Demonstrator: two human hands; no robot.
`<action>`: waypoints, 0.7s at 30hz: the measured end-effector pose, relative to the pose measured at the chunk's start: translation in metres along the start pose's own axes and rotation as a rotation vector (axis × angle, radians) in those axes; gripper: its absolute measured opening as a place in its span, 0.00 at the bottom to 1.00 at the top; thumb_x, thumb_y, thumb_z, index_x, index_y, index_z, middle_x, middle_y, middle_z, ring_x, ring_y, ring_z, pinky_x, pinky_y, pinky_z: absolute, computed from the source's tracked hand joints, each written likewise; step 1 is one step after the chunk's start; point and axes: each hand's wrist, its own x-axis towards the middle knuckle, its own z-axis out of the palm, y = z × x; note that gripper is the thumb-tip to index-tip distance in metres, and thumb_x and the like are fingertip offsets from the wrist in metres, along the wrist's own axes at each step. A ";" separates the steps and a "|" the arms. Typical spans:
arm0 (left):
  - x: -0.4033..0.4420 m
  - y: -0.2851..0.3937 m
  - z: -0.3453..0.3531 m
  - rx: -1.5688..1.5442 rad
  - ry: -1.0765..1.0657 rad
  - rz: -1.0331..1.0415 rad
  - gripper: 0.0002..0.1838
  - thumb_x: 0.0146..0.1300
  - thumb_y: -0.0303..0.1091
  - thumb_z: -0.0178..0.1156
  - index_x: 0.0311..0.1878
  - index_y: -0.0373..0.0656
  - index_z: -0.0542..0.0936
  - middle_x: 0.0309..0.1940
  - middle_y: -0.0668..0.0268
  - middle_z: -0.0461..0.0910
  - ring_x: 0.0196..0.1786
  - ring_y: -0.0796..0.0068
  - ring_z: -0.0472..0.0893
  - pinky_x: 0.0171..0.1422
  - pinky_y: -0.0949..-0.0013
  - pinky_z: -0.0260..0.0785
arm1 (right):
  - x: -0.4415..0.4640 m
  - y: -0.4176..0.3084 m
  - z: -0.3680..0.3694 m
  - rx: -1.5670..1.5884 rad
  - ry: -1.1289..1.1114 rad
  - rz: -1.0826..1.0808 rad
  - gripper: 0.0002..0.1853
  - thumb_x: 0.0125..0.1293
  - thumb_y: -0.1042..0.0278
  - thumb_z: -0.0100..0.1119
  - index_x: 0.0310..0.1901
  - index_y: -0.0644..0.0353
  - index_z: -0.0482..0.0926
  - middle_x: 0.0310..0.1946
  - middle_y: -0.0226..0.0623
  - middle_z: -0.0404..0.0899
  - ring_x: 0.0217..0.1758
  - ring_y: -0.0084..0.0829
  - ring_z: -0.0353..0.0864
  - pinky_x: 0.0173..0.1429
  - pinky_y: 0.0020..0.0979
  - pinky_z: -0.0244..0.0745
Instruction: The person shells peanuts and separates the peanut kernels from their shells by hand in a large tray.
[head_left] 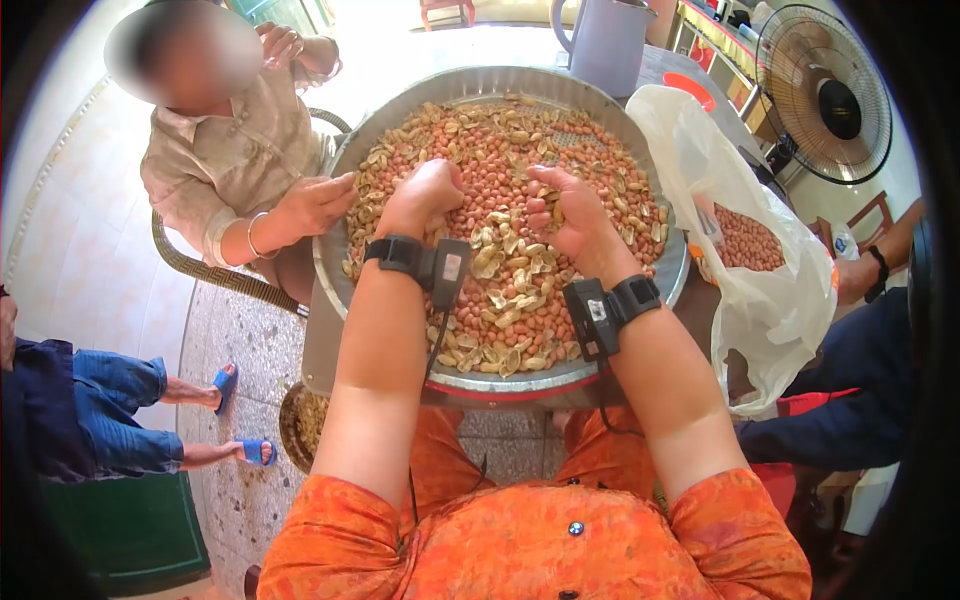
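Note:
A large round metal tray [665, 215] holds reddish shelled peanuts [480, 150] mixed with pale peanut shells [490, 250]. My left hand [428, 195] is over the left middle of the tray, its fingers curled closed; whatever they hold is hidden. Across a small gap, my right hand [572, 212] has its palm turned inward and its fingers bent in. A pale yellowish bit, seemingly peanut, shows against that palm. Both wrists wear black straps with small boxes and cables. A heap of split shells lies between my forearms.
At the left sits another person, one hand [318, 203] at the tray's rim. A white plastic bag [690, 140] of peanuts lies right, near another person's hand [855, 278]. Behind stand a grey-blue jug [608, 45] and a fan [825, 95]. A basket [300, 425] is on the floor.

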 end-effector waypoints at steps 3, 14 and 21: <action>-0.001 0.003 -0.005 -0.079 0.026 0.071 0.13 0.42 0.35 0.62 0.33 0.40 0.77 0.27 0.62 0.78 0.32 0.71 0.77 0.36 0.71 0.69 | 0.000 0.000 -0.001 0.011 -0.012 0.015 0.06 0.59 0.70 0.50 0.37 0.58 0.69 0.27 0.30 0.66 0.23 0.20 0.66 0.20 0.17 0.61; -0.016 0.039 -0.018 -0.754 0.046 0.502 0.05 0.52 0.30 0.58 0.32 0.41 0.75 0.24 0.75 0.72 0.27 0.88 0.69 0.31 0.81 0.62 | -0.005 -0.002 0.009 -0.035 -0.028 0.050 0.14 0.65 0.57 0.41 0.39 0.61 0.68 0.29 0.33 0.69 0.24 0.23 0.68 0.23 0.22 0.65; 0.003 0.013 0.004 -0.253 0.268 0.184 0.10 0.48 0.32 0.60 0.35 0.41 0.78 0.26 0.63 0.77 0.32 0.73 0.76 0.37 0.72 0.69 | 0.002 0.001 0.003 -0.041 -0.039 0.015 0.09 0.64 0.64 0.43 0.39 0.60 0.67 0.31 0.35 0.70 0.26 0.23 0.68 0.23 0.20 0.65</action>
